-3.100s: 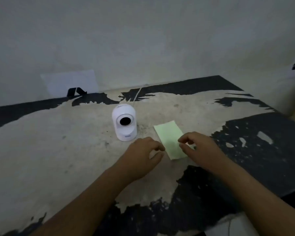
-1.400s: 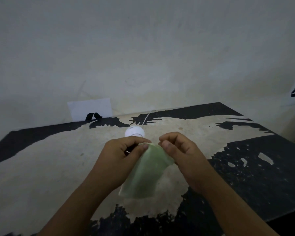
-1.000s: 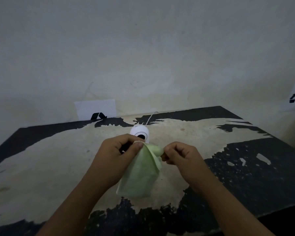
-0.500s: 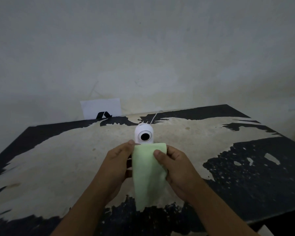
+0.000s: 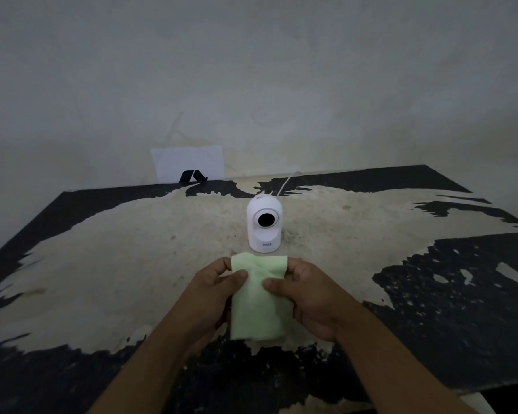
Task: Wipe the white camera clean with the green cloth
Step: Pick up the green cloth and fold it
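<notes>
Head view: we are looking down at the worn table (image 5: 102,264).
Left hand (image 5: 210,297): pinching the green cloth (image 5: 259,306), frame centre.
Right hand (image 5: 311,297): pinching its other edge.
White camera (image 5: 264,227): standing just above, apart.
Progress: cloth lifted; we are judging wiping not yet begun.

One white camera (image 5: 264,224), one green cloth (image 5: 259,300), two hands, left (image 5: 211,297) and right (image 5: 310,297), one white cable (image 5: 283,186), one paper sheet (image 5: 189,162), one surface (image 5: 102,264).

camera (image 5: 264,227): smooth white plastic | cloth (image 5: 259,306): soft matt | table (image 5: 102,264): rough, worn
</notes>
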`<action>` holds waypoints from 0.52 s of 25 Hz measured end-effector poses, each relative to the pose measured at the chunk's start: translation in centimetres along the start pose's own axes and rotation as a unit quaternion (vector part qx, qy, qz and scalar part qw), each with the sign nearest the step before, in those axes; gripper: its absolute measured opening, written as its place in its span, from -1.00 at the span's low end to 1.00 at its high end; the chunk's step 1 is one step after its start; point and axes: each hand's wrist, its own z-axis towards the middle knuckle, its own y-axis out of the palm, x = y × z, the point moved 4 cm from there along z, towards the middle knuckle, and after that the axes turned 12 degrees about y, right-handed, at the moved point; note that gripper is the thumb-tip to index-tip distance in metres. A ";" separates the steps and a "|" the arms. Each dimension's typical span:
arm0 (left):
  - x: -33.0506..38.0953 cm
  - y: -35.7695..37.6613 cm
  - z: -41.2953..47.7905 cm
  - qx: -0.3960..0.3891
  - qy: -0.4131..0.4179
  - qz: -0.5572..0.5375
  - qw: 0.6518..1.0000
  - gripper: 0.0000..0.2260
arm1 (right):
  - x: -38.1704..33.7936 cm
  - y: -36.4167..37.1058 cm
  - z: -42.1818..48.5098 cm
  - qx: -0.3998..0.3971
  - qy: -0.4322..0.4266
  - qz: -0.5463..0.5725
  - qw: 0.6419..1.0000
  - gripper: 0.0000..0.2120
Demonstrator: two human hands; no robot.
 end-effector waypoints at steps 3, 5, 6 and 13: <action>0.1 -0.6 0.5 -0.023 0.006 0.007 1.000 -0.84 | -1.1 -0.2 0.5 0.038 -0.055 -0.030 0.997 -0.69; 0.6 -0.8 1.0 -0.051 0.025 -0.010 0.998 -0.82 | -2.2 -0.1 0.7 0.038 -0.088 -0.058 0.994 -0.71; 0.9 -0.8 1.2 -0.063 0.031 -0.026 0.997 -0.79 | -2.6 -0.1 0.7 0.033 -0.098 -0.066 0.992 -0.75; 1.4 -1.4 2.6 -0.089 0.038 -0.019 0.995 -0.73 | -2.6 -1.8 1.1 0.022 -0.063 0.010 0.998 -0.65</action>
